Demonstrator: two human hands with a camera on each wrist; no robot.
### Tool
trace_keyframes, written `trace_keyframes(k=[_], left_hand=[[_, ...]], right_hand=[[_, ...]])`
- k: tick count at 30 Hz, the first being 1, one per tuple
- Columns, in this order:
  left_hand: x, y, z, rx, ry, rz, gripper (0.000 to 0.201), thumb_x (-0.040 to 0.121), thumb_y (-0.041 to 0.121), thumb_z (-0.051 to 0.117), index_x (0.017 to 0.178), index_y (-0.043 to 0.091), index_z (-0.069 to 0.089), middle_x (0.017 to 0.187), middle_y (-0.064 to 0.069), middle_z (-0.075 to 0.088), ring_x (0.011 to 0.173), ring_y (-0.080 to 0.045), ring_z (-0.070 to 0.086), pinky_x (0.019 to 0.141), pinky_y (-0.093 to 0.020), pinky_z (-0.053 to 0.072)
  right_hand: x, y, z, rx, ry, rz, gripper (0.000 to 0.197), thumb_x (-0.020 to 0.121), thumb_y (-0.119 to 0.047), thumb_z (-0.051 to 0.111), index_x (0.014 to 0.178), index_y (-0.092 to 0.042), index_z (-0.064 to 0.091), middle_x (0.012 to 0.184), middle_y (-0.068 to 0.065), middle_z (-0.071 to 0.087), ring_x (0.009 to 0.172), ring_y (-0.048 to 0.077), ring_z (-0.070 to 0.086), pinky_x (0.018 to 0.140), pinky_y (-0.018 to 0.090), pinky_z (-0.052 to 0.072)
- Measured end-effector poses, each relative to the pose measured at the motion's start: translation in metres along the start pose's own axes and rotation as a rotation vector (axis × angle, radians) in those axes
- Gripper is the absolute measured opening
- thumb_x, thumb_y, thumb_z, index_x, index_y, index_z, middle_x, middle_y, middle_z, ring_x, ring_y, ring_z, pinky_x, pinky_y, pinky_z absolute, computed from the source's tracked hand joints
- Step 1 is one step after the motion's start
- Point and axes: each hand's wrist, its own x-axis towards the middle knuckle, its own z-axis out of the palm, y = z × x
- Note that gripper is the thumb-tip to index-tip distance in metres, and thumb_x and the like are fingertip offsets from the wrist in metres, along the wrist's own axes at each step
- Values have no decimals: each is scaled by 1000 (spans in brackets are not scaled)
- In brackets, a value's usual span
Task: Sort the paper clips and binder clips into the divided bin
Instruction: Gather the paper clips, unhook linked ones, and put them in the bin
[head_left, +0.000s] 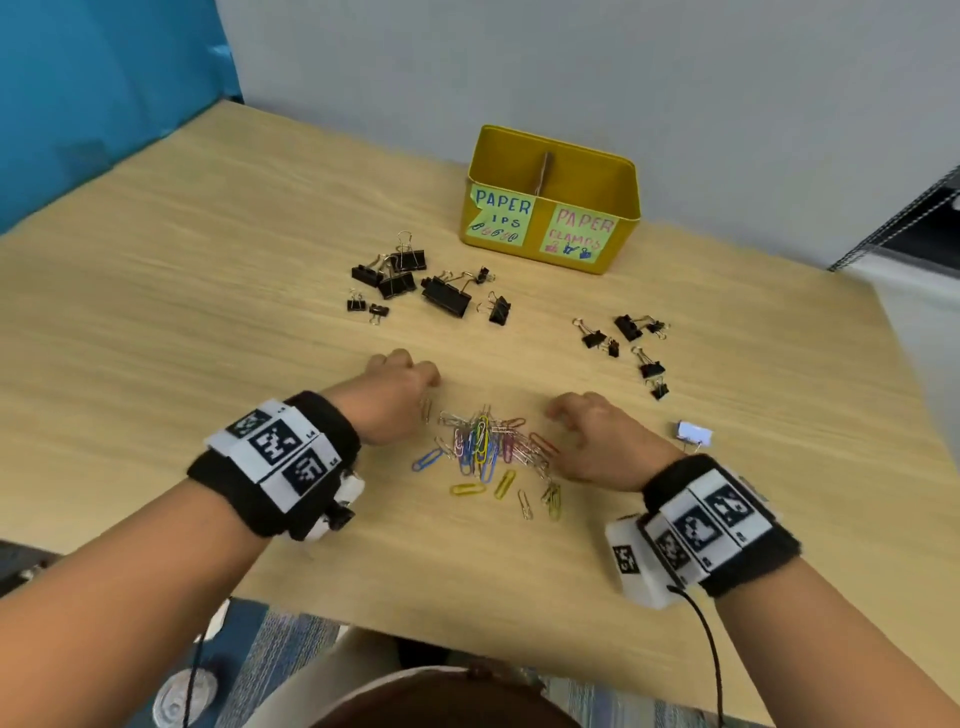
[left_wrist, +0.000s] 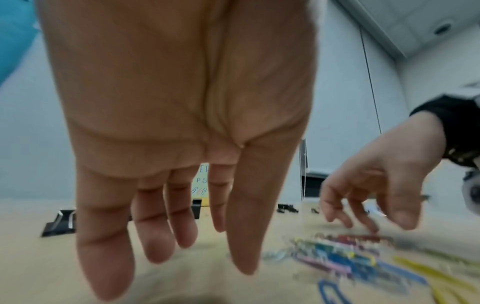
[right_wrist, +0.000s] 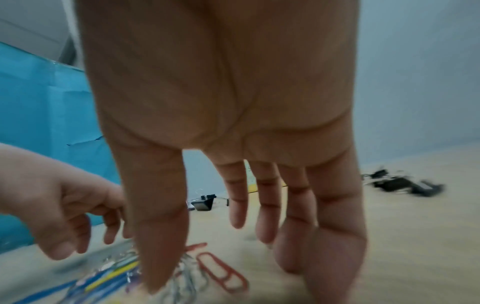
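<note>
- the left hand (head_left: 397, 387) and the right hand (head_left: 592, 434) are flanking the heap of paper clips (head_left: 491, 447) on the wooden table (head_left: 208, 291) — one on each side, which reads as a set-up for herding or scooping the heap together rather than picking single clips.
- both hands are hanging with fingers extended and loosely spread, grasping nothing; the left fingers (left_wrist: 158, 230) and the right fingers (right_wrist: 270, 211) are pointing down at the table, bare of any clip.
- the binder clips are lying in two loose groups farther back: a larger group (head_left: 415, 283) in front of the divided bin (head_left: 613, 197), a smaller group (head_left: 631, 345) off to the right, well apart from the paper clips — so the two kinds are already lying separated on the table.
- the yellow bin is standing at the far edge with a label on each half; its inside is hidden, so i cannot tell whether anything is in it.
- the head view is giving the whole layout, but the fingers are tucked out of sight behind the knuckles.
- the wrist views are showing the open palms and unloaded fingers instead, though the clips beneath are blurring.
- a red paper clip (right_wrist: 221, 271) is lying just beside the right thumb, not touching it as far as i can tell.
</note>
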Motion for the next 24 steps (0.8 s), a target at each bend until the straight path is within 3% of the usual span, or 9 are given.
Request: trace_keyframes(k=[2, 4, 7, 10, 12, 14, 16, 18, 24], left_hand=[[-5, 1, 4, 73, -12, -21, 57, 84, -7, 35, 138, 10, 32, 137, -16, 31, 130, -32, 29, 109, -42, 33], [-6, 10, 14, 101, 9, 10, 54, 83, -10, 33, 135, 5, 33, 133, -18, 34, 126, -32, 32, 106, -39, 34], [-4, 27, 30, 69, 24, 58, 54, 81, -13, 41, 133, 4, 37, 130, -15, 38, 125, -29, 37, 103, -34, 37], [-2, 34, 39, 15, 55, 108, 52, 81, -13, 45, 129, 5, 43, 129, -14, 43, 122, -28, 44, 102, -33, 40], [-4, 25, 33, -82, 66, 74, 49, 82, -7, 50, 128, 8, 44, 131, -11, 46, 120, -25, 47, 100, -30, 41], [-11, 11, 25, -136, 56, 24, 50, 83, 7, 59, 130, 11, 42, 132, -9, 47, 119, -23, 48, 98, -29, 40], [-19, 2, 24, -111, 17, -5, 67, 75, 29, 73, 131, 12, 40, 130, -8, 47, 117, -22, 49, 99, -31, 42], [-25, 9, 32, -35, -16, -11, 83, 64, 37, 81, 130, 10, 39, 129, -8, 45, 116, -23, 49, 99, -33, 43], [-9, 34, 44, -48, 78, 12, 72, 60, 9, 82, 121, 4, 44, 121, -13, 52, 107, -26, 54, 80, -27, 43]], right_hand=[[-11, 5, 6, -32, -63, 115, 70, 74, -27, 71, 134, -17, 35, 128, 4, 39, 104, 16, 47, 85, 22, 39], [-14, -1, 17, -45, -44, 145, 73, 69, -23, 74, 131, -13, 37, 127, 6, 40, 100, 17, 46, 82, 22, 39], [-7, -21, 34, -33, 58, 99, 55, 75, -8, 66, 125, -5, 45, 124, 12, 48, 108, 24, 51, 82, 22, 40], [1, -38, 38, -9, 139, 57, 45, 79, -3, 61, 123, -3, 48, 123, 14, 55, 111, 26, 53, 82, 25, 40], [-1, -39, 32, 98, 140, 72, 52, 80, -7, 64, 128, -7, 45, 126, 11, 54, 113, 23, 52, 82, 23, 38], [-10, -30, 26, 189, 102, 99, 66, 78, -16, 69, 136, -11, 38, 133, 8, 48, 120, 22, 48, 91, 24, 39], [-18, -24, 27, 156, 44, 132, 84, 73, -30, 75, 141, -11, 30, 139, 9, 40, 126, 23, 44, 102, 30, 39], [-19, -28, 36, 86, 40, 151, 95, 67, -40, 78, 141, -10, 27, 140, 10, 35, 126, 24, 43, 105, 33, 38], [9, -54, 51, 92, 199, 85, 86, 58, -35, 84, 128, -8, 42, 122, 9, 43, 112, 24, 50, 97, 35, 47]])
